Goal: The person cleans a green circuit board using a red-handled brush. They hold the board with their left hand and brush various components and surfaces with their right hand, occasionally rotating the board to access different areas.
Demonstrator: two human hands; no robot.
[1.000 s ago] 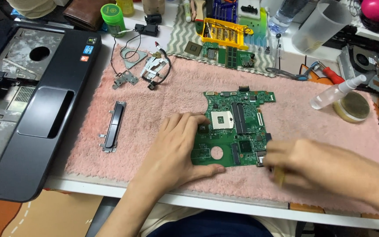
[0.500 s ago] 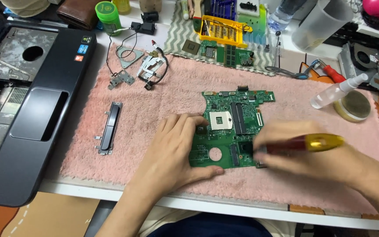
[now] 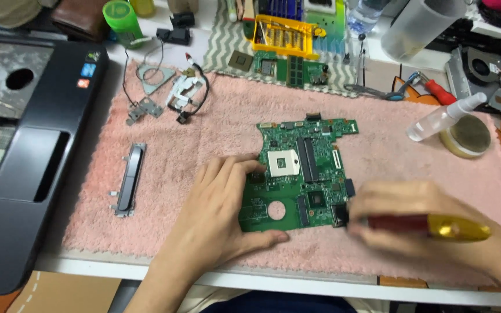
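A green circuit board [image 3: 302, 174] lies flat on a pink towel [image 3: 378, 156] spread over the table [image 3: 297, 284]. The left hand [image 3: 218, 211] rests on the board's left edge, fingers loosely spread and thumb pressed along its near edge. The right hand [image 3: 424, 229], blurred, has its fingers clenched around a screwdriver [image 3: 430, 225] with a red and gold handle, its tip at the board's near right corner. A black laptop shell [image 3: 24, 156] sits at the left. A tape roll [image 3: 465, 136] and a small spray bottle [image 3: 439, 119] lie far right.
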